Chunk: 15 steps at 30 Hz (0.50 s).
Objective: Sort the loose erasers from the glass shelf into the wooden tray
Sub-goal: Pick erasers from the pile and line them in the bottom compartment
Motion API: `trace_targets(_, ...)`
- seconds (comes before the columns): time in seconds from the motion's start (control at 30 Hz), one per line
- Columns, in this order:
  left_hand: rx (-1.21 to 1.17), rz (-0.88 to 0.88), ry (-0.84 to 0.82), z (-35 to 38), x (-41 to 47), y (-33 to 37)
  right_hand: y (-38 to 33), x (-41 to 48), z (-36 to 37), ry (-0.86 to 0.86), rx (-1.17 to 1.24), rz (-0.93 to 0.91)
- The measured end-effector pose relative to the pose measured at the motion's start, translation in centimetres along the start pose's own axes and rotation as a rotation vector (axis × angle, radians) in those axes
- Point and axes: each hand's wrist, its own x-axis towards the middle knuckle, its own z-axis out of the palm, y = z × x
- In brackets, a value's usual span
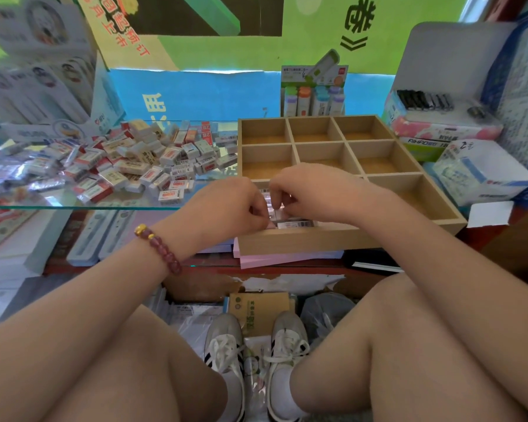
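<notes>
Left hand (pixel 232 205): we see its fingers curled, pinching a wrapped eraser (pixel 270 204) above the near row of the wooden tray (pixel 287 242).
Right hand (pixel 314 193): its fingers are curled too, gripping the same wrapped eraser from the other side, and the two hands meet at the fingertips.
Laid erasers (pixel 296 223): these barcoded ones lie inside the tray just under the hands, toward its near-left corner; we cannot tell which compartment.
Bracelet (pixel 160 249): dark red beads on the left wrist, near the tray's left side.
Eraser pile (pixel 141 159): heaped left of the tray on the glass shelf (pixel 28 203), apart from both hands.
Pink boxes (pixel 287 257): directly beneath the tray's near edge.
Correction-tape display (pixel 313 92): upright just behind the tray.
White box (pixel 482 175): just right of the tray.
</notes>
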Motion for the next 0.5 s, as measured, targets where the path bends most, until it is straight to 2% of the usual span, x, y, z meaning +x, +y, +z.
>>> trace_targets(0.13, -0.060, 0.016, 0.005, -0.1, 0.0, 0.1, 1.1, -1.6, 0.0, -0.026, 0.278, -0.034)
trace_targets(0.37, -0.150, 0.021, -0.025, -0.3, 0.1, -0.3, 1.5, -1.6, 0.4, 0.029, 0.099, 0.005)
trace_targets(0.5, -0.167, 0.044, -0.008, -0.4, -0.3, -0.4, 2.2, -2.4, 0.1, 0.072, 0.254, -0.005)
